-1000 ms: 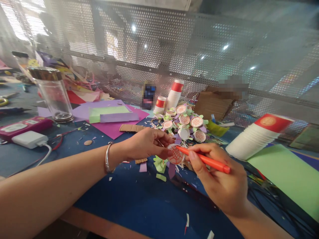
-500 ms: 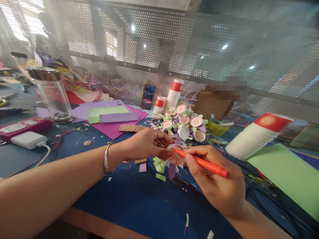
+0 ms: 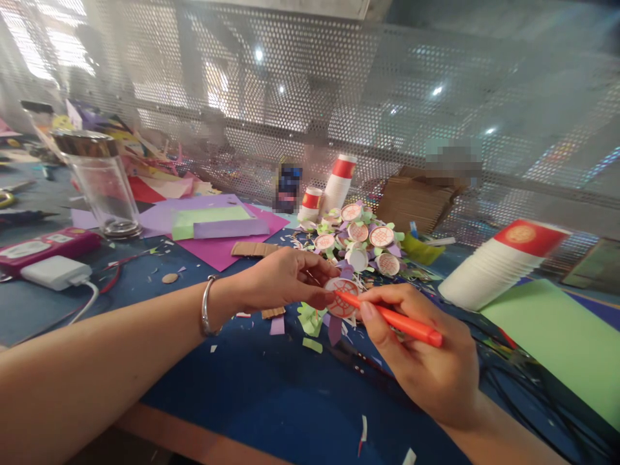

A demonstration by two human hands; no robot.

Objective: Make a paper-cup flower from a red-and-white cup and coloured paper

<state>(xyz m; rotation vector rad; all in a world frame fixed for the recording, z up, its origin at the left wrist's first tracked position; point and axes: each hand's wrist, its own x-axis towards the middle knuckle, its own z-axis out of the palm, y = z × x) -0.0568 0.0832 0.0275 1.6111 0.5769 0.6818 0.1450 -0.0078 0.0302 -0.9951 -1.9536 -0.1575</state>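
Note:
My left hand [image 3: 289, 278], with a silver bangle at its wrist, pinches the edge of a small round paper craft piece [image 3: 345, 306]. Its white face carries a grid of red lines, and a purple paper tab hangs below it. My right hand [image 3: 426, 349] grips a red marker [image 3: 407, 324] like a pen, its tip touching the drawn face. Just behind my hands lies a pile of similar paper pieces [image 3: 357, 258], several with red patterns and with green and purple tabs.
Stacked paper cups [image 3: 477, 278] lean at right beside green paper [image 3: 557, 349]. A glass jar [image 3: 109, 194], pink device [image 3: 53, 248] and white charger [image 3: 55, 272] stand left. Purple paper [image 3: 217, 258], cardboard [image 3: 411, 200] and a perforated screen [image 3: 339, 84] are behind. Scraps litter the blue table [image 3: 271, 400].
The marker tip has shifted slightly down and left across the round piece, with more of its face showing. Both hands stay in nearly the same place and keep their hold.

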